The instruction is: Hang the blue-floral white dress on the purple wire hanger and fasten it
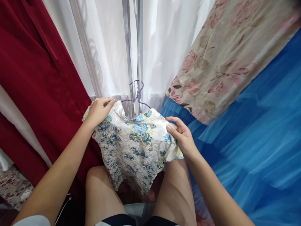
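Observation:
A white blouse [141, 141] with blue, green and yellow flowers and a gathered body hangs over my knees. Inside its neck is a purple wire hanger [137, 98], with the hook standing up above the collar. My left hand [100, 110] pinches the blouse at the left shoulder, fingers closed over the cloth. At the opposite shoulder, my right hand [180, 133] holds the fabric between thumb and fingers. The lower hem falls free between my legs.
Dark red cloth [42, 88] hangs at the left, white curtains [103, 47] behind. Grey metal uprights [131, 37] rise in the middle. On the right hang a beige floral cloth [225, 59] and bright blue tulle [254, 150], close to my right arm.

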A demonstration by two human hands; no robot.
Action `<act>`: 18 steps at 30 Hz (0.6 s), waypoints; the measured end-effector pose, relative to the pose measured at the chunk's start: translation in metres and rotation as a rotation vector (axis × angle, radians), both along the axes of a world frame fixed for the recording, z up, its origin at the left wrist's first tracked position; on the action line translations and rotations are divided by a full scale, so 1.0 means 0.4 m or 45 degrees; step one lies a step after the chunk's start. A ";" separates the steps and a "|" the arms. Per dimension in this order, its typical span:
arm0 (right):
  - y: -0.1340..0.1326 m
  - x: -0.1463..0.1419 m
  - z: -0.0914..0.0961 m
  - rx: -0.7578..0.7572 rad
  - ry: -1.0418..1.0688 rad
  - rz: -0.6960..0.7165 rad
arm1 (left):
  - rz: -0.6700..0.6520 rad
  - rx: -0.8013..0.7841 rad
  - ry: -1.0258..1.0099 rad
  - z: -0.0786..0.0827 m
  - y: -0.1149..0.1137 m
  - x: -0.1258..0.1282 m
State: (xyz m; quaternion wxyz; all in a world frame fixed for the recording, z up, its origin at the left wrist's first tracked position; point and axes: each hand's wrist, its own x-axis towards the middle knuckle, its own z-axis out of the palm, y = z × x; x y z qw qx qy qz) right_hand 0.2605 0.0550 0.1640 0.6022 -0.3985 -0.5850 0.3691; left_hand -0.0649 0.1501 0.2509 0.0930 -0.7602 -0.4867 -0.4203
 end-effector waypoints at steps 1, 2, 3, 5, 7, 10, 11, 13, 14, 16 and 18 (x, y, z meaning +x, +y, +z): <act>0.001 -0.011 0.003 0.011 0.019 -0.018 | 0.005 0.012 0.031 0.005 0.011 0.001; 0.003 -0.020 0.007 0.021 0.039 -0.047 | 0.006 0.029 0.053 0.009 0.023 0.002; 0.006 -0.026 0.012 0.028 0.061 -0.078 | 0.005 0.046 0.067 0.012 0.036 0.004; 0.011 -0.028 0.026 0.031 0.117 -0.137 | 0.014 0.066 0.087 0.017 0.062 0.013; 0.010 -0.023 0.039 0.016 0.201 -0.198 | 0.035 0.070 0.120 0.021 0.082 0.031; -0.013 -0.015 0.036 -0.008 0.305 -0.301 | 0.038 0.083 0.170 0.021 0.091 0.069; -0.030 -0.016 0.026 -0.006 0.310 -0.340 | 0.028 0.101 0.189 0.016 0.088 0.081; -0.082 -0.026 -0.010 0.005 0.262 -0.414 | -0.008 0.158 0.247 -0.007 0.080 0.098; -0.116 -0.034 -0.033 0.017 0.216 -0.436 | -0.031 0.187 0.276 -0.024 0.076 0.101; -0.189 -0.053 -0.082 -0.025 0.078 -0.320 | -0.086 0.216 0.271 -0.069 0.069 0.098; -0.253 -0.068 -0.123 -0.045 -0.041 0.064 | -0.135 0.177 0.117 -0.118 0.064 0.086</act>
